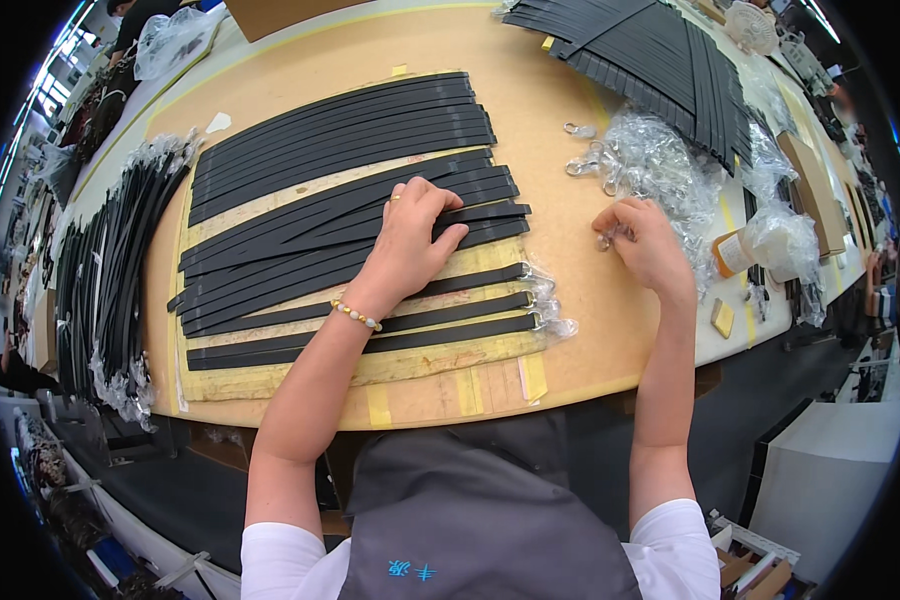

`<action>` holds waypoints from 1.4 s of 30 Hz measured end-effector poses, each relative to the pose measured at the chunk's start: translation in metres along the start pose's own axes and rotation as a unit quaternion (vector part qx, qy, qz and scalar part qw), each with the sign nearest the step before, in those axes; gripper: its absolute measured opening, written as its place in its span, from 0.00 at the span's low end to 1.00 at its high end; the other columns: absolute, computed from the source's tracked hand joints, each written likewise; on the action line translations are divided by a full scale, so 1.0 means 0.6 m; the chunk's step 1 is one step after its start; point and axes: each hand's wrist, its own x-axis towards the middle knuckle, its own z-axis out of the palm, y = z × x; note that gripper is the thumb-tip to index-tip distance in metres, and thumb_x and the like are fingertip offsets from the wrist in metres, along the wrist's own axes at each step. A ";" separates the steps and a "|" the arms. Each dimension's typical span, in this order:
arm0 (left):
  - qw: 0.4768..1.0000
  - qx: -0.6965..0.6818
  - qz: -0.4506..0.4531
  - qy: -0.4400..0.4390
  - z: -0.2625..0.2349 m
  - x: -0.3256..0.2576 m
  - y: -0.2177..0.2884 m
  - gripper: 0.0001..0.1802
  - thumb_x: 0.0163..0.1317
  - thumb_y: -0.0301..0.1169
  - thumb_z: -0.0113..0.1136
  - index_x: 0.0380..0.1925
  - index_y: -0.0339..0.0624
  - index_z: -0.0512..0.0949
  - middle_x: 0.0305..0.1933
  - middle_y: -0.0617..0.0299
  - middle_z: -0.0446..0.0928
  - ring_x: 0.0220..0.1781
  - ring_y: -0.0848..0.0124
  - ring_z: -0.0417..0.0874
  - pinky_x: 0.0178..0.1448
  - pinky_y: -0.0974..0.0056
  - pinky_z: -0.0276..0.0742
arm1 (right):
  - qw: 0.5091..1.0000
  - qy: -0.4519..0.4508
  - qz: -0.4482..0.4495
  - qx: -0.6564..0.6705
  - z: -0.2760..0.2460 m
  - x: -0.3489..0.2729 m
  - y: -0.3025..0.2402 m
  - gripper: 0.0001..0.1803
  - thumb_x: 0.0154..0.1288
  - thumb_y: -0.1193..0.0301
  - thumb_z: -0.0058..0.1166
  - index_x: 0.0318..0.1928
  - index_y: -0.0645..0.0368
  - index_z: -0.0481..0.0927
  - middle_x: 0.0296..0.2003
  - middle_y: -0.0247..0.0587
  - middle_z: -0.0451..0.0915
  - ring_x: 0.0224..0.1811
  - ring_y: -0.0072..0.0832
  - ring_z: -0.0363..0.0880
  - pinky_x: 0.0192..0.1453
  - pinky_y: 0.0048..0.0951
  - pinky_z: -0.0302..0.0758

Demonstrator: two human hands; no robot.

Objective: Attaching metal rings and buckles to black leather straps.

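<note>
Rows of flat black straps (340,135) lie side by side on a yellowish board (390,375) in front of me. My left hand (417,232) rests over the middle group, thumb and fingers closed around a black strap (505,211) whose right end sticks out past its neighbours. Closer to me, several straps (500,300) carry metal fittings wrapped in clear plastic (545,300) at their right ends. To the right, the fingertips of my right hand (650,245) pinch a small metal fitting in clear plastic (610,238); its exact shape is partly hidden.
A heap of plastic-wrapped metal fittings (660,165) lies beyond my right hand. A big stack of black straps (650,65) sits at the far right, and a bundle (120,260) hangs over the left edge. An orange-and-white container (732,255) and a yellow block (722,318) are at right.
</note>
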 end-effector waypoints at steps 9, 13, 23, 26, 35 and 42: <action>0.999 0.024 0.018 -0.013 -0.002 -0.001 -0.004 0.10 0.63 0.27 0.69 0.39 0.39 0.77 0.42 0.59 0.73 0.47 0.59 0.71 0.59 0.57 0.68 | 0.991 -0.028 -0.026 0.130 0.046 0.005 -0.071 0.07 0.65 0.73 0.64 0.42 0.60 0.86 0.36 0.39 0.83 0.36 0.27 0.80 0.43 0.30 0.78; 0.998 0.005 0.064 0.016 -0.019 0.001 0.004 0.09 0.66 0.26 0.67 0.42 0.38 0.76 0.42 0.59 0.76 0.47 0.61 0.75 0.55 0.59 0.72 | 0.942 -0.052 0.028 0.329 0.065 0.013 -0.054 0.09 0.72 0.67 0.63 0.44 0.60 0.85 0.39 0.33 0.85 0.40 0.19 0.80 0.45 0.25 0.76; 0.976 -0.202 -0.016 -0.083 -0.041 -0.009 0.052 0.15 0.67 0.26 0.68 0.52 0.34 0.79 0.45 0.58 0.85 0.49 0.72 0.86 0.57 0.67 0.81 | 0.695 -0.196 0.001 0.691 0.083 0.016 -0.068 0.08 0.78 0.67 0.58 0.50 0.56 0.77 0.42 0.36 0.85 0.45 0.22 0.85 0.50 0.24 0.80; 0.967 -0.238 -0.013 -0.087 -0.039 -0.013 0.064 0.14 0.66 0.26 0.71 0.48 0.33 0.82 0.44 0.61 0.85 0.48 0.76 0.84 0.56 0.68 0.81 | 0.652 -0.239 0.005 0.720 0.095 0.014 -0.080 0.07 0.79 0.68 0.57 0.51 0.56 0.76 0.43 0.37 0.85 0.42 0.22 0.86 0.46 0.22 0.81; 0.915 -0.374 -0.078 -0.130 -0.040 -0.024 0.066 0.13 0.65 0.26 0.72 0.47 0.34 0.82 0.43 0.63 0.84 0.46 0.79 0.83 0.55 0.71 0.81 | 0.611 -0.275 -0.008 0.742 0.098 0.010 -0.083 0.08 0.80 0.68 0.55 0.51 0.59 0.76 0.43 0.39 0.85 0.39 0.20 0.85 0.44 0.22 0.83; 0.951 -0.307 0.017 -0.024 -0.026 -0.033 0.092 0.09 0.61 0.24 0.70 0.40 0.37 0.82 0.32 0.65 0.83 0.31 0.82 0.78 0.34 0.74 0.75 | 0.655 -0.203 -0.012 0.728 0.107 -0.002 -0.113 0.11 0.77 0.70 0.58 0.54 0.60 0.77 0.46 0.41 0.85 0.46 0.26 0.87 0.53 0.27 0.85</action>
